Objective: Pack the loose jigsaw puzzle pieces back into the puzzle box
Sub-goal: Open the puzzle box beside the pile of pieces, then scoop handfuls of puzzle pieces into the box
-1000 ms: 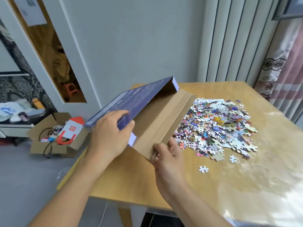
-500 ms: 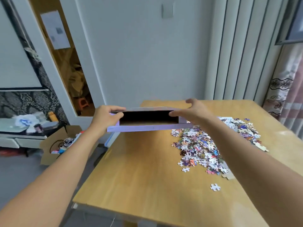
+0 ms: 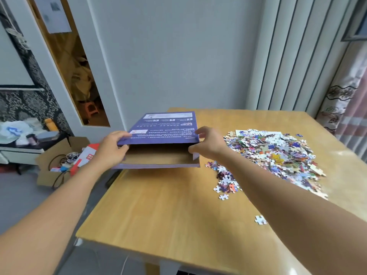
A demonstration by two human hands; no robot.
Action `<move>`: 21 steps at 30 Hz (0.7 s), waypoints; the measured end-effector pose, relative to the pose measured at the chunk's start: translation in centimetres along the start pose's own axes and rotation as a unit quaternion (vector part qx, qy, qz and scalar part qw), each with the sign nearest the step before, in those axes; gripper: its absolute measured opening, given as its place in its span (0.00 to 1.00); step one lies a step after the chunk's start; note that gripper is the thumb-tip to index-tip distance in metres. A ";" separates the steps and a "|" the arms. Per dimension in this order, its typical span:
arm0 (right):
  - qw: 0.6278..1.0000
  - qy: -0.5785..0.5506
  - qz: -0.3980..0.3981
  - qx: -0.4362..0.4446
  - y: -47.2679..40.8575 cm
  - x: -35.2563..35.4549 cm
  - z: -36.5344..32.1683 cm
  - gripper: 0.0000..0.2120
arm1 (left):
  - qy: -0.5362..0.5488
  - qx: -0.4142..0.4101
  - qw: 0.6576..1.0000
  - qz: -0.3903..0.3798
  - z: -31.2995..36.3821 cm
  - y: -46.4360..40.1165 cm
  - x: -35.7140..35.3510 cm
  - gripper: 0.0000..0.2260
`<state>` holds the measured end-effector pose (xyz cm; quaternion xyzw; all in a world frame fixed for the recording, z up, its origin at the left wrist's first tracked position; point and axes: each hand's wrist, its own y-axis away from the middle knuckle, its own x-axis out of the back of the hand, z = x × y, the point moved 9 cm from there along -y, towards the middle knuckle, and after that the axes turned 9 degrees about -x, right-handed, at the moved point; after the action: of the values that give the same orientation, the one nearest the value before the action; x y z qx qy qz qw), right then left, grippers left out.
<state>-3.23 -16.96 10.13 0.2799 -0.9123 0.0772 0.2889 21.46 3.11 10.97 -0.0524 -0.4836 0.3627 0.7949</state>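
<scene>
Between left hand (image 3: pixel 113 150) and right hand (image 3: pixel 208 144), puzzle box (image 3: pixel 162 139), open mouth nearward

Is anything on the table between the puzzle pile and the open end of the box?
Nothing visible does. The puzzle box, held at both sides by the left hand and right hand, has its mouth open and unobstructed. The puzzle pieces lie right of it, with only bare table between.

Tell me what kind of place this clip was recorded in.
Probably a room in a home: a wooden table with a heap of puzzle pieces, patterned curtains on the right, and a cardboard box of clutter on the floor.
</scene>
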 end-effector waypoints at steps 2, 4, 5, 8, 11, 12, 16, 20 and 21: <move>0.997 -0.065 -0.046 -0.019 0.1 -2.2 1.0 0.34 | -0.037 0.043 0.997 0.060 -1.8 0.8 0.4 0.17; 0.994 -0.079 -0.064 -0.028 0.3 -3.5 2.8 0.33 | -0.049 0.060 0.994 0.078 -2.4 2.0 -0.7 0.19; 0.995 -0.071 -0.065 -0.026 0.3 -3.7 3.7 0.32 | -0.050 0.060 0.994 0.078 -2.4 2.6 -1.5 0.19; 0.997 -0.063 -0.048 -0.026 0.5 -2.0 6.0 0.28 | -0.036 0.049 0.994 0.089 -1.2 3.8 -3.5 0.22; 1.000 -0.015 0.012 0.022 2.1 3.1 6.2 0.24 | -0.061 0.022 0.996 0.064 1.1 4.3 -5.0 0.20; 0.997 0.045 0.051 0.037 3.0 5.5 6.5 0.24 | -0.117 0.004 0.992 0.046 2.3 4.3 -5.7 0.21; 0.942 0.309 0.134 0.000 5.6 11.8 9.4 0.33 | -0.226 -0.089 0.970 0.018 8.6 3.1 -8.5 0.33; 0.938 0.340 0.053 -0.052 5.2 10.7 13.2 0.42 | -0.211 -0.116 0.970 -0.020 12.6 0.7 -12.7 0.30; 0.937 0.341 0.041 -0.055 5.0 10.5 13.8 0.42 | -0.220 -0.108 0.969 -0.022 12.6 0.2 -13.1 0.28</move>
<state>-19.79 -21.84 4.90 0.1831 -0.7723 0.1297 0.5943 7.63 -8.30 7.94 -0.0460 -0.6840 0.2937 0.6662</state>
